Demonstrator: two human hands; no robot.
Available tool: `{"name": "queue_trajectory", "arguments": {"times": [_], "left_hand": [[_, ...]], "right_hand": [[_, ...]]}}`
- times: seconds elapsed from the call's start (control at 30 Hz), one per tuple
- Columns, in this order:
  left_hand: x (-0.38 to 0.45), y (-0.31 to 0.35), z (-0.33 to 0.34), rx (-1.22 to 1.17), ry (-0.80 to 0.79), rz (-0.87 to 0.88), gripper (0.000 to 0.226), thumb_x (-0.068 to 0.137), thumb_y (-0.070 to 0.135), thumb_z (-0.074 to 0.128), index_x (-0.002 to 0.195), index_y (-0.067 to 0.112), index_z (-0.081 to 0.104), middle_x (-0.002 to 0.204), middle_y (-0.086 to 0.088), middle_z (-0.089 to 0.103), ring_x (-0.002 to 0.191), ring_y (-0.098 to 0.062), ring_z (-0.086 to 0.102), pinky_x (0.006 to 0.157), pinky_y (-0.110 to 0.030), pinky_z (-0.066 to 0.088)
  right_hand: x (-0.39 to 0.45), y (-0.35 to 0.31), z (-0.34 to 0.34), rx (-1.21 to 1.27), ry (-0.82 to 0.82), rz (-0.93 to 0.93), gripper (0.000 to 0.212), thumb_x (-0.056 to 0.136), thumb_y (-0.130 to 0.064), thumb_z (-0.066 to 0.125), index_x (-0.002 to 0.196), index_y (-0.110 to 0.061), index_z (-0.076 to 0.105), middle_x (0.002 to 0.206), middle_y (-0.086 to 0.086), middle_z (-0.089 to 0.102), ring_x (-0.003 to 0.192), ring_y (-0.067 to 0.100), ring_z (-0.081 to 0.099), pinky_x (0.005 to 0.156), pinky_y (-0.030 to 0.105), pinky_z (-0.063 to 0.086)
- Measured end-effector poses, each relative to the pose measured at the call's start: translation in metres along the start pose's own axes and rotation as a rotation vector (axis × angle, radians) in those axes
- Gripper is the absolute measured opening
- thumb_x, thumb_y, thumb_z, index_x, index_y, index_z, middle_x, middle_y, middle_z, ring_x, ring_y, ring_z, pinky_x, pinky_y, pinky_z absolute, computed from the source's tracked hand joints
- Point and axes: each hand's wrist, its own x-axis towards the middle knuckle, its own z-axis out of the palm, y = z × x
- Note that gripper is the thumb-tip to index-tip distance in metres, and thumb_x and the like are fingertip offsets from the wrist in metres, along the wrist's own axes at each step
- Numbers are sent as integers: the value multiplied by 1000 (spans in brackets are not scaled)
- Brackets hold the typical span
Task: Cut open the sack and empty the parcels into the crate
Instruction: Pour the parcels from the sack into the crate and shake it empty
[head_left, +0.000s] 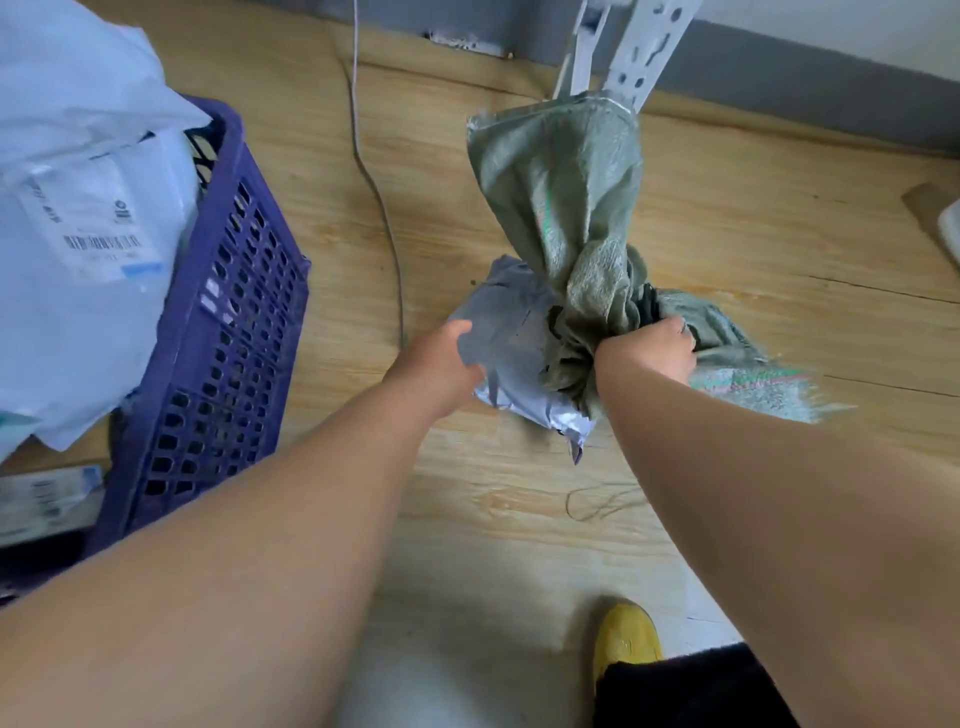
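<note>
Your left grip (441, 364) pinches the grey parcel (511, 332) beside the green sack (566, 208), which your right grip (657, 353) clenches.

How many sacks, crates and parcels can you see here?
Green woven sack: 1
Purple plastic slotted crate: 1
Parcels: 3 that I can tell apart, namely the grey plastic mailer on the floor, the white labelled bag and the white bag behind it, both in the crate
Total: 5

One sack (566, 208) — one crate (218, 332)
</note>
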Motion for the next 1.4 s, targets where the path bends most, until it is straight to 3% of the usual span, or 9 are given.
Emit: {"name": "queue_trajectory", "arguments": {"times": [0.07,0.2,0.33,0.53,0.8,0.97,1.07,1.27,1.4], "left_hand": [[5,-7,0,26,-21,-2,63,92,32,60,148,29,33,144,-1,47,121,-22,54,82,-24,39],[7,-11,-10,64,7,4,62,92,36,60,148,29,34,146,0,46,126,-22,50,88,-27,39],[2,-18,-10,70,31,-16,59,94,36,58,148,25,36,147,-1,45,124,-22,52,87,-27,40],[10,-30,20,275,-22,-19,56,94,37,57,145,25,39,148,0,42,131,-22,46,101,-31,40],[31,-15,91,745,-128,197,54,96,24,49,147,22,35,160,-5,7,146,-26,10,112,-37,24],[61,-8,107,105,-29,-149,68,92,31,58,151,28,24,157,-8,19,136,-29,34,95,-34,41],[75,-7,112,-222,43,-299,72,91,33,62,152,30,23,154,-7,26,127,-27,46,79,-27,38],[89,-17,127,-538,-122,-436,68,94,40,57,152,22,27,158,-3,26,142,-29,30,109,-41,28],[87,-9,121,-801,135,-406,33,90,28,64,122,19,59,120,-1,53,115,-24,52,104,-38,41]], "right_hand": [[-1,-8,11,-43,78,-51,72,75,-10,71,136,-11,34,141,10,34,129,27,37,93,38,44],[-21,-29,34,-97,92,-438,83,70,-13,72,139,-16,27,142,8,28,129,27,32,99,37,43],[-34,-25,52,-365,122,-820,62,84,-8,60,138,-22,33,139,10,33,126,28,36,96,37,41],[9,-1,43,-293,18,-463,44,91,-3,52,133,-16,43,128,13,46,121,32,48,77,41,44],[42,16,40,-237,0,-499,53,85,3,53,133,-20,44,126,11,48,118,31,48,69,38,41],[56,29,46,-224,28,-526,49,85,2,51,130,-18,45,124,10,49,116,30,48,69,36,38],[62,35,50,-223,17,-529,48,85,0,51,128,-19,44,125,9,48,116,29,47,68,36,38],[65,39,52,-234,1,-545,50,85,-1,50,131,-19,42,126,9,47,116,29,47,70,37,41],[64,40,51,-321,-12,-581,52,86,3,50,131,-21,41,123,10,47,114,28,47,66,36,40]]}}
